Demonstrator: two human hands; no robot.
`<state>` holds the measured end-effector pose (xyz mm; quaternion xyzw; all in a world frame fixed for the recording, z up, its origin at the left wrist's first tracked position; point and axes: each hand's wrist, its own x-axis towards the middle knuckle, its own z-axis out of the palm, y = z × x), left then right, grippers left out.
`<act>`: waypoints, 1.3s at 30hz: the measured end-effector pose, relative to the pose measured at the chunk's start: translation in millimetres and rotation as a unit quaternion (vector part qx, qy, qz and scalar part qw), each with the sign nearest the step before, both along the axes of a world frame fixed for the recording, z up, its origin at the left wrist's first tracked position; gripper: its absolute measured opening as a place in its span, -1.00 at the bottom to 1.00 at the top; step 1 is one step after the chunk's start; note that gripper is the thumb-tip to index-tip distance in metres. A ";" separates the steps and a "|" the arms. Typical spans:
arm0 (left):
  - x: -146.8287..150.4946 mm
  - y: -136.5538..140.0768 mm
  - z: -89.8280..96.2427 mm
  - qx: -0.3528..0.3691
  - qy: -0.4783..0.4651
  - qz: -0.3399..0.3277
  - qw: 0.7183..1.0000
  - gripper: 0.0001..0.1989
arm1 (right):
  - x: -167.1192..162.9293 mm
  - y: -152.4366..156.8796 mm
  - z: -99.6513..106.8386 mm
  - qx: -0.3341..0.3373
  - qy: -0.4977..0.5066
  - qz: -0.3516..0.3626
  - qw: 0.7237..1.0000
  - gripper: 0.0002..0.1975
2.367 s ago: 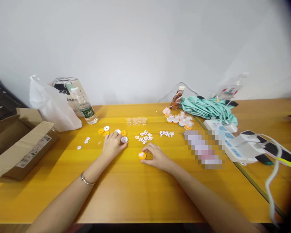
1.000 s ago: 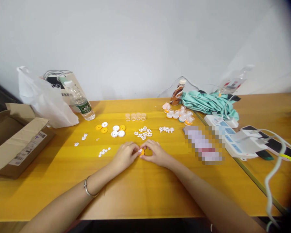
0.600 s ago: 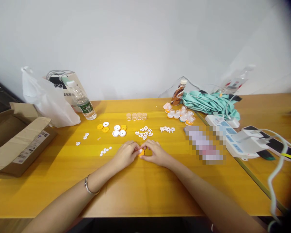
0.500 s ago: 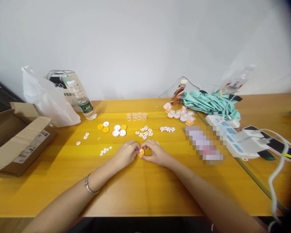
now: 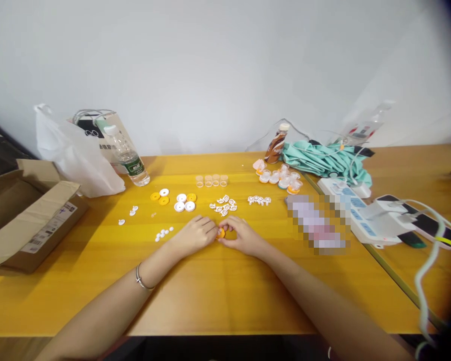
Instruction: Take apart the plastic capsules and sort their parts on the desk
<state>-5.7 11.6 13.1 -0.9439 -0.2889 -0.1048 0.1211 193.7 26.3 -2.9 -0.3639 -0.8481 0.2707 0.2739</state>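
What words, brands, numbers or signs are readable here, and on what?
"NES": brown bottle; last letter soft, rest out of sight.
"+": blue mark on the cardboard box.
Spectacles drawing, no word: paper bag; its characters are partly hidden, unreadable.
Too small or blurred: printed label on the box, water bottle label, clear bottle with red marks, power strip panels.
Pixelated over: flat item by the strip.
None seen: orange round piece.
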 end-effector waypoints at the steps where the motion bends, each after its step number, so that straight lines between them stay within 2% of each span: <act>1: 1.4 -0.7 -0.9 -0.002 -0.013 0.011 1.000 -0.77 | -0.1 0.0 0.3 0.000 0.000 0.000 1.000 -0.81; 4: 5.1 -4.7 0.9 -0.014 -0.031 0.041 0.999 -0.76 | -0.1 0.0 0.7 -0.002 0.000 -0.002 1.000 -0.81; 7: 5.6 -11.2 10.1 -0.014 0.000 0.093 0.996 -0.81 | 0.4 0.3 -0.1 -0.003 0.004 -0.002 1.000 -0.80; 9: 4.3 -16.2 17.7 -0.013 0.037 0.169 0.985 -0.85 | 1.1 0.7 -1.1 -0.005 0.007 0.001 1.000 -0.79; 12: 1.9 -22.3 25.1 -0.028 0.084 0.304 0.949 -0.82 | 2.1 1.5 -1.7 -0.009 0.004 0.005 1.000 -0.78; 14: 0.5 -24.8 26.5 -0.034 0.096 0.363 0.926 -0.79 | 2.5 1.8 -1.3 -0.009 0.003 0.006 1.000 -0.78; 16: -1.0 -26.6 26.5 -0.031 0.095 0.394 0.914 -0.77 | 2.6 1.9 -0.5 -0.009 0.004 0.007 1.000 -0.78; 20: -3.4 -29.7 27.9 -0.028 0.086 0.408 0.908 -0.76 | 2.4 1.6 0.1 -0.010 0.004 0.006 1.000 -0.78; 23: -0.6 -30.8 29.7 -0.009 0.082 0.356 0.931 -0.77 | 2.0 1.5 -0.7 -0.012 0.004 0.005 1.000 -0.78; 26: 5.6 -28.1 25.7 -0.001 0.040 0.207 0.977 -0.82 | 1.6 1.8 -1.2 -0.009 0.001 0.004 1.000 -0.78; 28: 8.3 -24.0 19.0 -0.030 -0.013 0.116 0.993 -0.81 | 1.7 2.1 -0.8 -0.006 -0.004 0.005 1.000 -0.78; 31: 7.1 -15.9 8.4 -0.109 -0.097 0.049 0.988 -0.77 | 2.2 2.4 0.7 -0.008 -0.010 0.013 1.000 -0.77; 34: 1.6 -7.5 4.1 -0.173 -0.148 0.028 0.973 -0.76 | 3.1 2.3 2.1 -0.020 -0.012 0.019 1.000 -0.76; 39: -6.1 1.5 9.2 -0.241 -0.172 0.002 0.955 -0.78 | 3.4 1.2 3.6 -0.021 -0.029 0.029 0.999 -0.77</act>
